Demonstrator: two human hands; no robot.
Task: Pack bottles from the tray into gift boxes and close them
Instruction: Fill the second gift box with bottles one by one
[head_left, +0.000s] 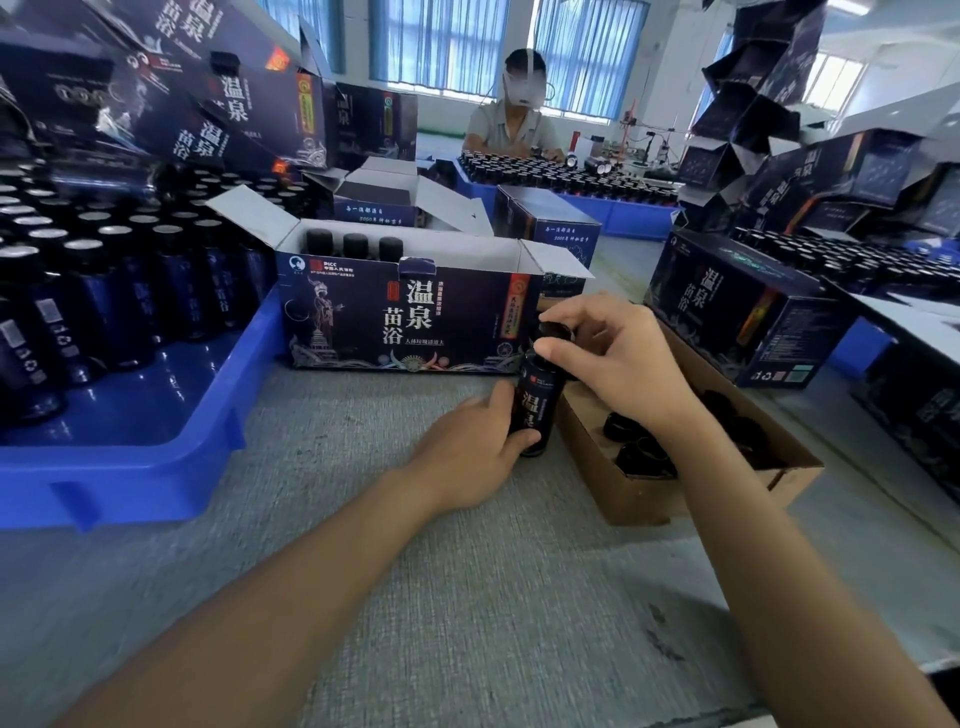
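Item: one dark-labelled bottle (535, 400), near upright, in the middle of the bench (467, 597), just in front of the right end of the open gift box (405, 317); whether its base rests on the bench cannot be told. Left hand (467, 452): wrapped round the lower body of the bottle. Right hand (613, 358): fingers curled over the cap (555, 331), pinching it from above. Gift box: flaps up, three capped bottles (356, 244) standing along its far wall, the near row not visible behind the front panel. Tray (156, 431): blue, at the left edge of the bench, touching the gift box, its far part crowded with bottles. Cardboard carton (649, 493): brown, just right of the held bottle, with loose black caps (641, 452) inside. Closed gift box (737, 312): toward the right edge. Another person (511, 119) sits at the far edge. Step in hand, by judgement: seating or tightening the cap before packing. Next move likely calls for lifting the bottle over the front wall and lowering it upright into a free place, keeping clear of the raised flaps.
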